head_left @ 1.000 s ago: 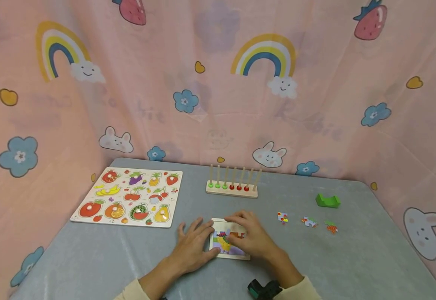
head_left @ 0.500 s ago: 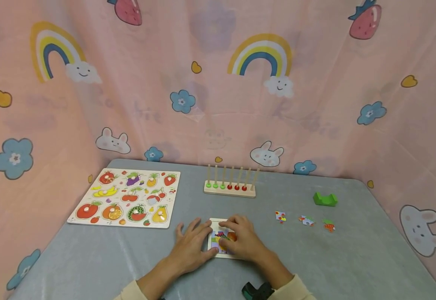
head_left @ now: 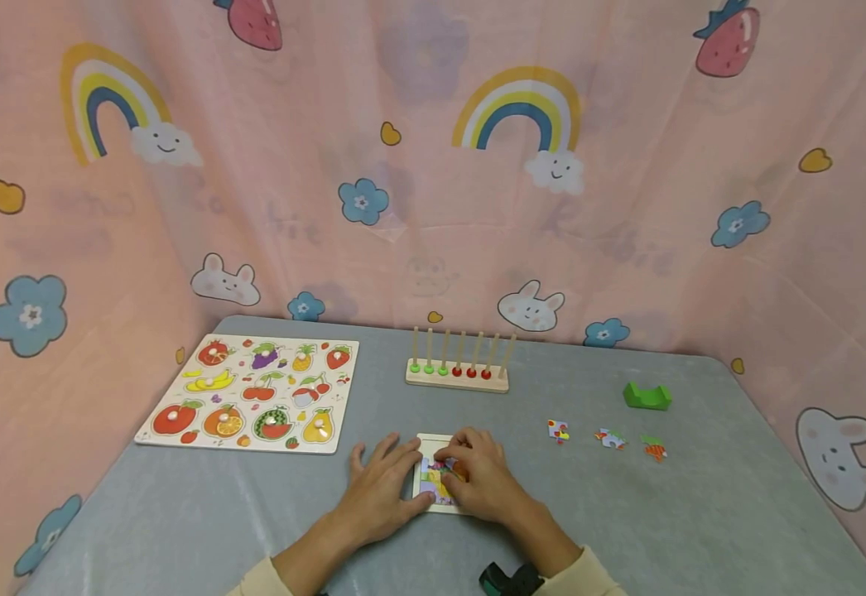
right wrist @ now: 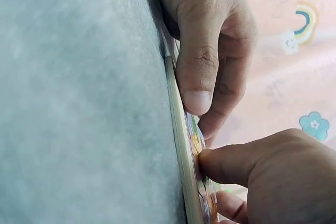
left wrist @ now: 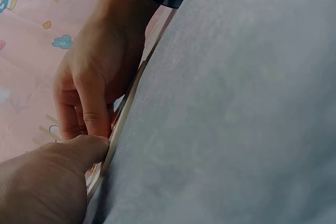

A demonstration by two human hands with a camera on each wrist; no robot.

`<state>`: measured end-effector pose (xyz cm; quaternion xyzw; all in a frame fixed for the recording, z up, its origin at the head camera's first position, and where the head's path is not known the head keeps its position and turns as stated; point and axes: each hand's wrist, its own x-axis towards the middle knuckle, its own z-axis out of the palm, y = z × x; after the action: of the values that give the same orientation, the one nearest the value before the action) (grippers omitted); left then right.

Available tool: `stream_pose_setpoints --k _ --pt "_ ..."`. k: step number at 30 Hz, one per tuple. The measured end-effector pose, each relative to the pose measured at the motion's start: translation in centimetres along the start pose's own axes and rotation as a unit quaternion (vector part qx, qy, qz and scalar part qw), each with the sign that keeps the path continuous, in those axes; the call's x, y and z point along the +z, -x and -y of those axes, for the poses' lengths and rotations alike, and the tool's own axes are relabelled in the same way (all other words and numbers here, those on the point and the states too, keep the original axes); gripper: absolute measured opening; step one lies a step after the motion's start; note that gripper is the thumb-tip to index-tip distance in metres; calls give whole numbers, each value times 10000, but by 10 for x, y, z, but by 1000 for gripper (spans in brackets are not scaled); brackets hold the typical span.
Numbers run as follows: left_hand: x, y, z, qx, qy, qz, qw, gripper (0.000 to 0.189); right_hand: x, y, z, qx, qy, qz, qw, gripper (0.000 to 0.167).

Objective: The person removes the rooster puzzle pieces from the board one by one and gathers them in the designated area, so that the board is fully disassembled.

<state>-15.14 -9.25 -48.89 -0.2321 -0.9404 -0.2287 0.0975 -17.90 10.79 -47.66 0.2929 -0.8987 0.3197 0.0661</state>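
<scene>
A small jigsaw puzzle in a pale wooden frame [head_left: 425, 445] lies on the grey table between both hands. My left hand [head_left: 375, 495] rests along its left side, fingers spread, with the thumb at the lower edge. From the right, my right hand [head_left: 487, 480] reaches over the picture and pinches an orange-brown puzzle piece [head_left: 460, 469] between thumb and fingers. In the right wrist view, the right thumb [right wrist: 228, 162] touches the colourful picture surface [right wrist: 196, 142]. Much of the puzzle's right half is hidden under that hand.
Three loose puzzle pieces lie to the right: one yellow and red [head_left: 558, 430], one bluish [head_left: 611, 439], one orange and green [head_left: 654, 449]. Behind them sits a green block [head_left: 647, 396]. A peg rack with beads [head_left: 457, 378] and a fruit peg board [head_left: 247, 393] stand farther back.
My right hand has shifted slightly left over the puzzle, its thumb and fingers drawing closer together around the piece. My left hand keeps its place on the frame.
</scene>
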Motion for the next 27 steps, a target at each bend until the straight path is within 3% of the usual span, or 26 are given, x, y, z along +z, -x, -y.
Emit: stream_pose_setpoints --k 13,27 --pt "1 -1 0 -26 -48 24 10000 55 1 1 1 187 -175 -143 9996 20" --pt "0 -1 0 5 -60 -2 10000 55 1 2 1 -47 -234 -86 9997 25"
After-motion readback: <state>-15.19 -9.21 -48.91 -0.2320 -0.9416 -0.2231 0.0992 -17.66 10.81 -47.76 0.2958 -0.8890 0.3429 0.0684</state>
